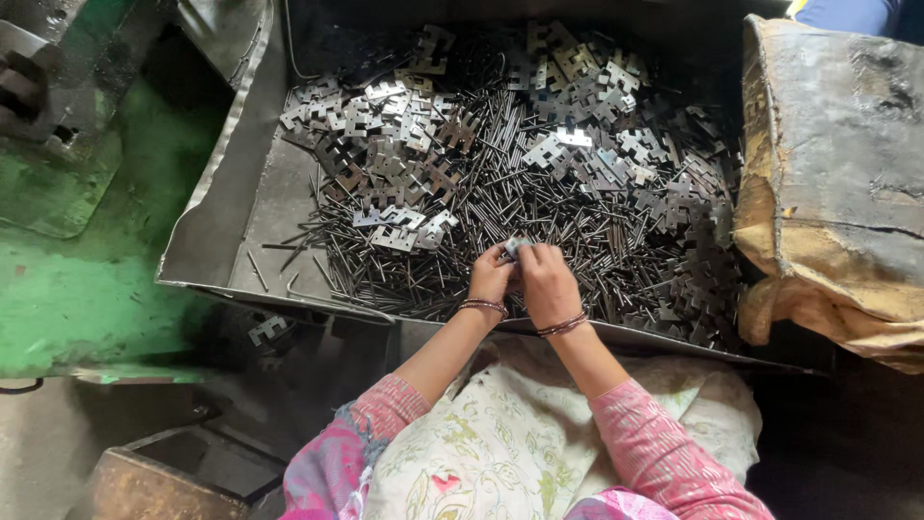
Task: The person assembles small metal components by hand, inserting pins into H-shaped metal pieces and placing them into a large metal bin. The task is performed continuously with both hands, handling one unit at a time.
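My left hand (490,277) and my right hand (547,281) are pressed together over the near edge of a large metal tray (221,221). Both pinch one small notched metal plate (513,247) between the fingertips. Under them the tray holds a thick heap of thin metal pins (500,164) mixed with several more notched plates (395,125). Dark bangles circle both wrists, and pink patterned sleeves cover my forearms.
A green machine surface (67,279) lies to the left. A worn, dirty sack (837,183) leans at the right of the tray. One loose plate (267,329) lies below the tray's front lip. A floral cloth (510,433) covers my lap.
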